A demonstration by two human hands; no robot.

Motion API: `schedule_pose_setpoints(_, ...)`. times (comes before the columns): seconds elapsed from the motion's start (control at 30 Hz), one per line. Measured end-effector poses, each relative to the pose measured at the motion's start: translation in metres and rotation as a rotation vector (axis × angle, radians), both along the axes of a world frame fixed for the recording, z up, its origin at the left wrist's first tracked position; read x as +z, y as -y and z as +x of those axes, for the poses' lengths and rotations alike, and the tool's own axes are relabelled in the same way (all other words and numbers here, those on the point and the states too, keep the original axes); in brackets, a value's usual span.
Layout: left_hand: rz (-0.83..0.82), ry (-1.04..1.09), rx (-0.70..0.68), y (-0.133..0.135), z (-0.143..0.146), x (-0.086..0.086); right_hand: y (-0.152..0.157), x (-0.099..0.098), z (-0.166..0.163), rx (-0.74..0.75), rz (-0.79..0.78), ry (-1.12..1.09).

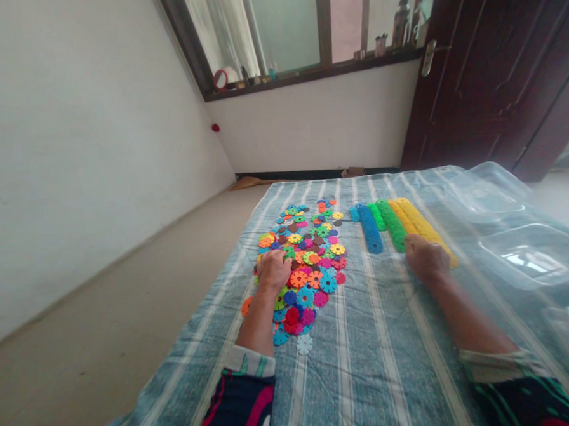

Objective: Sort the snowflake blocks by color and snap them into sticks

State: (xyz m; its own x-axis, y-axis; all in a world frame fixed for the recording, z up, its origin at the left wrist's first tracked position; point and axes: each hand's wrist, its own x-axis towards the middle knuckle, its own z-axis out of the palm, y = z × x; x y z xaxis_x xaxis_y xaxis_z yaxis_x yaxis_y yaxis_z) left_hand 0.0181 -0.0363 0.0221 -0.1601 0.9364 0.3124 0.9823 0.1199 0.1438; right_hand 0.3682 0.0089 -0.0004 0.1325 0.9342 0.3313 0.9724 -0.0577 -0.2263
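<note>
Many coloured plastic snowflake discs [298, 278], round with notched edges, lie in a loose pile on the striped cloth. My left hand [274, 269] rests at the left side of this pile, fingers curled down among the discs. Whatever it pinches is hidden. My right hand [426, 258] is closed at the near end of the sorted discs, over part of a yellow row [421, 222] and beside a long green row [390, 223]. Its fingertips are hidden. Left of these are a shorter bright green row [376, 216], a blue row [370, 229] and a short light blue row [354, 214].
Clear plastic boxes [490, 189] stand along the right side, another clear box [539, 250] nearer. The striped cloth [360, 374] covers the table, whose left edge drops to the floor [127, 297]. A window sill and a dark red door [491, 68] are beyond.
</note>
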Motion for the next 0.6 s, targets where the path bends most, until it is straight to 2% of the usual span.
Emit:
schedule_pose_setpoints(0.13, 0.012, 0.04, -0.001, -0.002, -0.0022, -0.0017, 0.0031, 0.0064, -0.0055, -0.069, -0.063, -0.026)
schedule_pose_setpoints(0.43, 0.03, 0.164, -0.044, -0.0075, -0.0063, -0.0082, 0.0067, 0.0103, -0.0102, -0.038, -0.052, -0.042)
schedule_pose_setpoints(0.6, 0.042, 0.318, -0.05, -0.007, -0.0074, -0.0065, 0.006, 0.009, -0.011, -0.023, -0.033, -0.073)
